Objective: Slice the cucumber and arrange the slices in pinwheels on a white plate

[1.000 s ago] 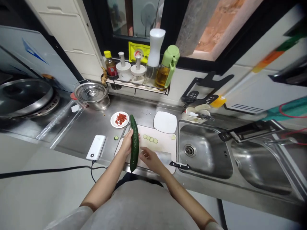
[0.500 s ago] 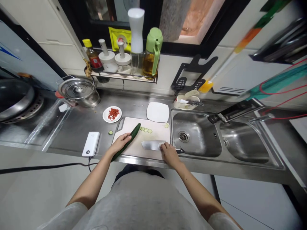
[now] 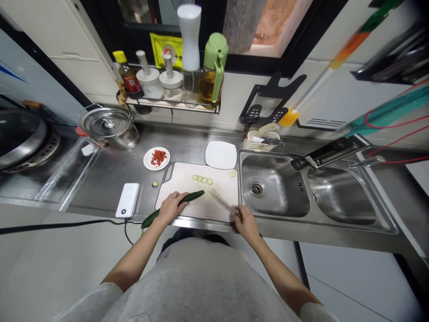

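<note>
My left hand [image 3: 172, 207] is closed over the middle of a long cucumber [image 3: 194, 196], which lies slantwise across the lower left of a pale cutting board [image 3: 177, 172]. My right hand [image 3: 246, 221] grips a knife [image 3: 224, 199] at the board's lower right corner. The blade is turned nearly edge-on, blurred, and points toward the cucumber's right tip without touching it. Several cucumber slices [image 3: 204, 180] lie in a row on the board, and a paler piece [image 3: 233, 173] is in its upper right corner.
Behind the board are a plate of chopped red pieces [image 3: 158, 158] and a white square plate [image 3: 220, 154]. A cucumber end [image 3: 154, 184] and a white power bank [image 3: 128, 200] lie to the left. The double sink [image 3: 271, 190] is on the right.
The cucumber has swung flatter and nearer the board's front edge with my left hand. My right hand has moved right and down, and the knife blade has turned from flat to nearly edge-on.
</note>
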`<state>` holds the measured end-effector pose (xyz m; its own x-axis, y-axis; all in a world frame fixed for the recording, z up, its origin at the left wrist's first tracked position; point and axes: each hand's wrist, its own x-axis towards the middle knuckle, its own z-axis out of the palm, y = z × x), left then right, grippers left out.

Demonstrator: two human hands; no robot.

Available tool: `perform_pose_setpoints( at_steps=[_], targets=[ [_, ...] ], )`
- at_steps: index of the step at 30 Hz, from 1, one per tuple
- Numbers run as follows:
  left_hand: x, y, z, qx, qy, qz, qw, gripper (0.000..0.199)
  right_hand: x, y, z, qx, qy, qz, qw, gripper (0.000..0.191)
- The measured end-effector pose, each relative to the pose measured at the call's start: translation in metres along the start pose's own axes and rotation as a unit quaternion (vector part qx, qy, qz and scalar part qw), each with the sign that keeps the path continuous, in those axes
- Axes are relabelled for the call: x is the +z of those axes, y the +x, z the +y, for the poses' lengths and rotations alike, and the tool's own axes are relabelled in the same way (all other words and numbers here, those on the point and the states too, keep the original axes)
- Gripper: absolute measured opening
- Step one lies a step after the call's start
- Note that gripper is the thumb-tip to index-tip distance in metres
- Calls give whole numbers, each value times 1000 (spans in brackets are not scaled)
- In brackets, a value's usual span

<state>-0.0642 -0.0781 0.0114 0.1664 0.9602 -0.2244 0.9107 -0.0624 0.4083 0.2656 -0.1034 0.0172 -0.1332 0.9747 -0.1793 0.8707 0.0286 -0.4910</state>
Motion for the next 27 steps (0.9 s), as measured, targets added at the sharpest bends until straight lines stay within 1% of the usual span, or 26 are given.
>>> perform_pose_setpoints(
  at_steps=[2,4,6,8,11,18,22,27],
  targets=[
    [5,1,10,13,19,-4,1000,42,-1,-7,-12,22,32,7,999,17],
    [9,3,18,24,36,-2,999,42,-2,-12,-32,49,26,-9,998,23],
    [14,5,24,38,54,2,998,41,-4,-14,-55,64,7,-33,997,23],
    [18,6,29,53,67,4,996,41,-4,-15,-75,68,-19,-69,995,19],
    [22,7,32,69,76,4,995,41,-3,-17,-92,81,-45,-111,989,16],
    [24,5,33,73,88,11,993,41,12,-23,-101,92,-48,-142,984,19],
    [24,6,32,80,86,8,993,42,17,-24,-105,103,-62,-165,979,24],
    [26,6,30,88,86,10,992,41,19,-25,-105,101,-66,-160,980,25]
  ],
)
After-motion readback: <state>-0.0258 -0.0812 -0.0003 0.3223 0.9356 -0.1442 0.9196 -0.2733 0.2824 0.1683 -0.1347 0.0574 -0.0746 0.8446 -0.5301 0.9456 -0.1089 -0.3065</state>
